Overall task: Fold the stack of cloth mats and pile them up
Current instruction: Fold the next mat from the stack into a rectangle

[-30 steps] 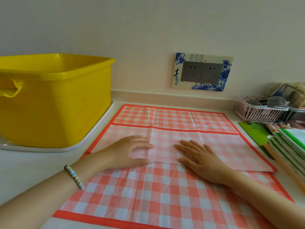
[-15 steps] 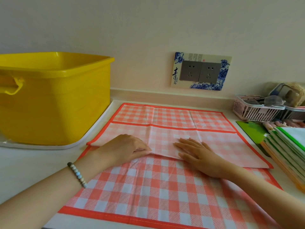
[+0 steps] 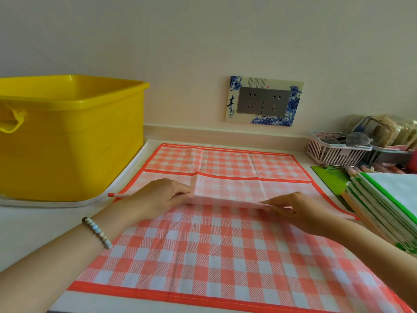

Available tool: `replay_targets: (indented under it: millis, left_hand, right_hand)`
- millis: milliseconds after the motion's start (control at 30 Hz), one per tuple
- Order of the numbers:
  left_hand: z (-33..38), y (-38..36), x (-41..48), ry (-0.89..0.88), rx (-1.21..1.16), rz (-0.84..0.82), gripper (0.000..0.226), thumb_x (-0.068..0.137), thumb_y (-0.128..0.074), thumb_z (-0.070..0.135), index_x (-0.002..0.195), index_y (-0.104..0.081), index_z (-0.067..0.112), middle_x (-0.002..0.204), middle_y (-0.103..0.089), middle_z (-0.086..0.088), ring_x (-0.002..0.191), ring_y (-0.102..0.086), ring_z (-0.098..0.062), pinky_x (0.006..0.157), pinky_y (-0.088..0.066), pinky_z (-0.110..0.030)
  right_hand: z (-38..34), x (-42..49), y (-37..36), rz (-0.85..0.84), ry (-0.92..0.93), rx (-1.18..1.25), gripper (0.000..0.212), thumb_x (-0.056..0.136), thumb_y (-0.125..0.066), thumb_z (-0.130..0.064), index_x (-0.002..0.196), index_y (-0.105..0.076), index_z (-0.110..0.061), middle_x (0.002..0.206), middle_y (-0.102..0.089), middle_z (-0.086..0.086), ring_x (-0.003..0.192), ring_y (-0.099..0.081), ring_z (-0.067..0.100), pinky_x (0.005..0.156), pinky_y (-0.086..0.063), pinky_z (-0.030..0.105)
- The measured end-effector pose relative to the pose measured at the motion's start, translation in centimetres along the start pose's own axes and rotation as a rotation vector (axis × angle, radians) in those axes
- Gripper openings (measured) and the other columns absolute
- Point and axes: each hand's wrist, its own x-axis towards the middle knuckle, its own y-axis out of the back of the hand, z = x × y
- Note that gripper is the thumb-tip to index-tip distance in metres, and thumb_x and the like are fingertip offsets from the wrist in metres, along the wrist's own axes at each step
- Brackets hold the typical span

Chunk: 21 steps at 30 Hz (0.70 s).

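A red-and-white checked cloth mat (image 3: 214, 251) lies spread on the counter, with a paler folded layer (image 3: 230, 188) across its middle. My left hand (image 3: 158, 197) pinches the near edge of that folded layer at its left part. My right hand (image 3: 291, 208) pinches the same edge further right, and the edge is lifted slightly off the mat. A stack of mats (image 3: 388, 206) with green and orange borders sits at the right edge of the counter.
A large yellow plastic tub (image 3: 67, 136) stands on a white tray at the left. A pink wire basket (image 3: 336, 152) with small items sits at the back right. A green board (image 3: 331, 179) lies beside the stack. A double wall socket (image 3: 264, 101) is behind.
Both hands went from lying flat on the folded layer to gripping its near edge, and that edge has risen off the mat.
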Motion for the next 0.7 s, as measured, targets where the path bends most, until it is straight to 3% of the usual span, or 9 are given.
replay_targets:
  millis: [67,167,233,333,433,500,600,700]
  left_hand:
    - [0.2,0.7,0.2,-0.004,-0.057,-0.019,0.04,0.095,-0.043,0.045,0.069,-0.051,0.016,0.06,-0.042,0.007,0.058,-0.037,-0.009,0.06,-0.033,-0.026]
    - [1.0,2.2,0.4,-0.024,-0.147,-0.074,0.041,0.093,-0.045,0.043,0.065,-0.05,0.015,0.062,-0.031,0.005,0.058,-0.028,-0.01,0.056,-0.029,-0.017]
    - [1.7,3.5,0.3,-0.033,-0.185,-0.13,0.042,0.09,-0.045,0.048,0.061,-0.049,0.017,0.06,-0.028,0.004,0.057,-0.026,-0.011,0.055,-0.03,-0.012]
    - [2.4,5.6,0.4,0.009,-0.184,-0.251,0.046,0.087,-0.049,0.053,0.071,-0.064,0.013,0.064,-0.04,0.001,0.06,-0.033,-0.015,0.061,-0.032,-0.025]
    - [2.9,7.6,0.7,0.083,-0.198,-0.356,0.054,0.081,-0.052,0.06,0.094,-0.072,0.012,0.082,-0.059,-0.002,0.073,-0.047,-0.015,0.071,-0.039,-0.03]
    - [3.1,8.6,1.1,0.12,-0.184,-0.395,0.062,0.078,-0.053,0.065,0.096,-0.07,0.008,0.083,-0.056,-0.002,0.075,-0.047,-0.015,0.073,-0.039,-0.03]
    - [3.2,9.2,1.9,0.156,-0.133,-0.328,0.058,0.079,-0.054,0.063,0.09,-0.07,0.008,0.074,-0.051,0.003,0.067,-0.043,-0.01,0.064,-0.036,-0.022]
    - [3.2,8.4,3.1,0.115,-0.163,-0.054,0.021,0.085,-0.065,0.042,0.083,-0.072,0.023,0.053,-0.053,0.017,0.05,-0.042,-0.001,0.051,-0.032,-0.015]
  right_hand:
    - [-0.1,-0.1,0.8,-0.017,-0.018,0.033,0.025,0.086,-0.05,-0.052,0.105,-0.066,-0.045,0.093,-0.063,-0.035,0.088,-0.062,-0.007,0.08,-0.052,0.015]
    - [-0.5,-0.1,2.3,-0.075,0.018,0.076,0.019,0.091,-0.054,-0.04,0.093,-0.073,-0.037,0.079,-0.07,-0.02,0.068,-0.058,-0.003,0.069,-0.05,0.026]
    - [-0.9,0.0,3.5,-0.129,0.05,0.079,0.019,0.092,-0.055,-0.036,0.084,-0.073,-0.035,0.073,-0.068,-0.018,0.062,-0.052,-0.005,0.062,-0.044,0.019]
    - [-1.8,0.2,5.4,-0.219,0.037,0.115,0.015,0.09,-0.059,-0.034,0.082,-0.071,-0.034,0.078,-0.071,-0.019,0.067,-0.056,-0.009,0.066,-0.042,0.007]
    - [-2.5,0.4,7.5,-0.38,-0.008,0.219,0.021,0.087,-0.061,-0.04,0.096,-0.07,-0.024,0.083,-0.072,-0.005,0.07,-0.059,0.002,0.069,-0.046,0.012]
    - [-2.8,0.6,8.7,-0.434,-0.006,0.284,0.026,0.085,-0.062,-0.042,0.096,-0.069,-0.02,0.082,-0.07,-0.004,0.07,-0.059,0.006,0.069,-0.047,0.016]
    - [-2.6,1.5,9.3,-0.424,-0.016,0.314,0.026,0.082,-0.064,-0.044,0.091,-0.071,-0.021,0.081,-0.068,-0.005,0.073,-0.059,0.006,0.067,-0.048,0.016]
    - [-2.0,3.0,8.9,-0.273,-0.028,0.202,0.022,0.078,-0.065,-0.048,0.082,-0.073,-0.028,0.077,-0.068,-0.014,0.072,-0.057,0.0,0.071,-0.045,0.015]
